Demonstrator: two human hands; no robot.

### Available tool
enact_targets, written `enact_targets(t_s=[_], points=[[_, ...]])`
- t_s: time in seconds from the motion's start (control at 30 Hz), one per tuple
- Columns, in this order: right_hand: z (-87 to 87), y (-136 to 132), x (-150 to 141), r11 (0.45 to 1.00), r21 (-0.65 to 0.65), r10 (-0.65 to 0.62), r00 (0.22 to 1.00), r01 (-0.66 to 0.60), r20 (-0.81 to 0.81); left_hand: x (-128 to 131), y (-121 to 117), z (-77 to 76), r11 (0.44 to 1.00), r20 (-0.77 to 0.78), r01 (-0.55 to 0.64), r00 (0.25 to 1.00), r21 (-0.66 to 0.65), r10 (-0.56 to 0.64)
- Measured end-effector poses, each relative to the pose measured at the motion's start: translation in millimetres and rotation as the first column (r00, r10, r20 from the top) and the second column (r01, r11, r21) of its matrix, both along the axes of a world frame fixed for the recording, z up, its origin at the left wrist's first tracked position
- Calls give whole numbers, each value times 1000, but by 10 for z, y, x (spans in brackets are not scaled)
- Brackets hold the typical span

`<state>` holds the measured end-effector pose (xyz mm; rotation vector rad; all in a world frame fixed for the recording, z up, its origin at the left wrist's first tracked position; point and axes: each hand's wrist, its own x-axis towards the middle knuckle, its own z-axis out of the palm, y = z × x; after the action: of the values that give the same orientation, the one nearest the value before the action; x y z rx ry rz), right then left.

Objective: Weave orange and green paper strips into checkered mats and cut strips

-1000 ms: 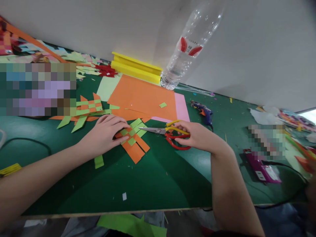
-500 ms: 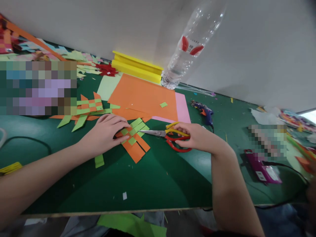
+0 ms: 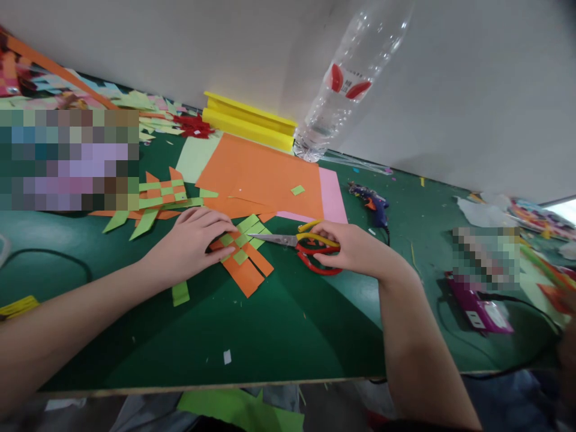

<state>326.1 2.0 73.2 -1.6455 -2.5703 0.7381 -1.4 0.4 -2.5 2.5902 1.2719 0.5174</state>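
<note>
My left hand (image 3: 191, 246) lies flat with its fingers spread on a woven piece of orange and light-green paper strips (image 3: 244, 259) on the green table (image 3: 279, 336). My right hand (image 3: 353, 247) grips the red and yellow handles of a pair of scissors (image 3: 301, 246). The blades point left and their tip reaches the green strip ends of the woven piece.
Orange, pink and pale-green sheets (image 3: 265, 177) lie behind the work. A second woven piece (image 3: 159, 197) lies to the left. A clear plastic bottle (image 3: 348, 78) and yellow folded card (image 3: 247, 122) stand by the wall. A blue glue gun (image 3: 373, 203) and a purple device (image 3: 477, 309) lie to the right.
My right hand has slid the scissors slightly left, closer to the woven piece. My left hand has stayed in place.
</note>
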Motion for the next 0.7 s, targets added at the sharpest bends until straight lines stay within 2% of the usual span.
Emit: enact_targets(t_s=[0.1,0.2,0.33,0.53,0.63,0.7], points=[[4,21,71,998,52,-42,998,40,42,8,-3,2,1000,16,-7,1000,-16,7],[-22,57,134,975,189,-123,992,118,13,11,-5,7,999,43,-35,998,-28,36],[-130,131,151,886,384,-269,963,259,-28,4,-9,22,997,58,-81,995,-9,81],[-285,230,160,754,530,-437,899,388,-37,14,-27,36,994,20,-106,994,-22,106],[-273,200,110,685,631,-399,912,364,-94,29,-37,41,994,3,-104,995,-24,104],[-250,151,32,677,669,-306,944,306,-121,35,-41,41,995,-9,-97,995,-23,97]])
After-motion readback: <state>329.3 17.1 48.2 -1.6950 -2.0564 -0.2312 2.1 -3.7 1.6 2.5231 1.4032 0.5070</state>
